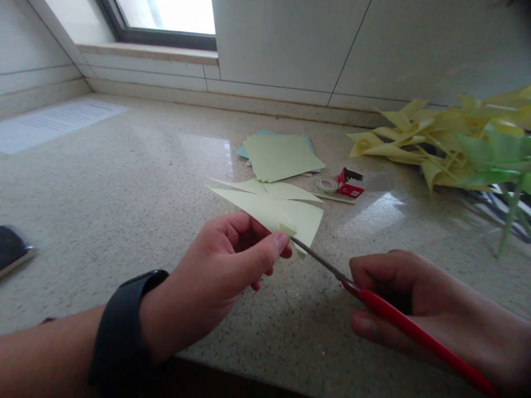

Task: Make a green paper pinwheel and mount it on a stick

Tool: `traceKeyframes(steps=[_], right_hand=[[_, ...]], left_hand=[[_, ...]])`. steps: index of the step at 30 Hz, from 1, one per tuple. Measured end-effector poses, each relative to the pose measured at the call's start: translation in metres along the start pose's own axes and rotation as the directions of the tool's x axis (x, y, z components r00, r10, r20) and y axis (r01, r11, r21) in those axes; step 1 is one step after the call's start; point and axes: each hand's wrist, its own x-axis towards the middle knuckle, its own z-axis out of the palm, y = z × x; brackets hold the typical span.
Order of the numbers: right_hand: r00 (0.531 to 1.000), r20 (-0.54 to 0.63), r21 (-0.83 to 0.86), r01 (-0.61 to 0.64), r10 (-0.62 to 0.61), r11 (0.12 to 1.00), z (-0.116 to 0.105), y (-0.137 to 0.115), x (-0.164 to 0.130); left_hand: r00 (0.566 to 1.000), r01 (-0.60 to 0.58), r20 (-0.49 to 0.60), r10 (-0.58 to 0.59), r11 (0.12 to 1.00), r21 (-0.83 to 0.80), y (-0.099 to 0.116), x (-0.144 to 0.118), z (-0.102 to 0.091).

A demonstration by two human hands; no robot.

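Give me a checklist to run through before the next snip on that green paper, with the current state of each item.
1. Left hand pinches the cut green paper firmly: ok.
2. Right hand grips the red-handled scissors: ok.
3. Blade tips meet the paper's edge: ok, they reach it just beside the left thumb.
4. Thumb clear of the blades: not ok, it sits very close.
5. Blades open enough to bite: cannot tell, they look nearly edge-on.
6. Paper held up off the counter: ok.
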Motion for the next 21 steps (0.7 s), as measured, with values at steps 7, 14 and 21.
traceKeyframes(steps=[7,14,21], right_hand=[[0.999,-0.034,-0.012,-0.009,0.008,1.000,0.0014,0.0016,-0.0004],[0.999,-0.033,-0.006,0.001,-0.001,1.000,0.0017,0.0003,-0.0008],[0.997,-0.073,-0.031,0.015,-0.017,0.999,0.0039,-0.0014,-0.0018]], left_hand=[[1.000,-0.004,0.003,0.004,1.000,-0.010,-0.0002,0.0024,0.0000],[1.000,-0.001,-0.014,0.001,1.000,0.013,0.0002,0.0016,0.0001],[1.000,-0.008,-0.016,0.008,1.000,0.004,0.0002,0.0009,0.0011]])
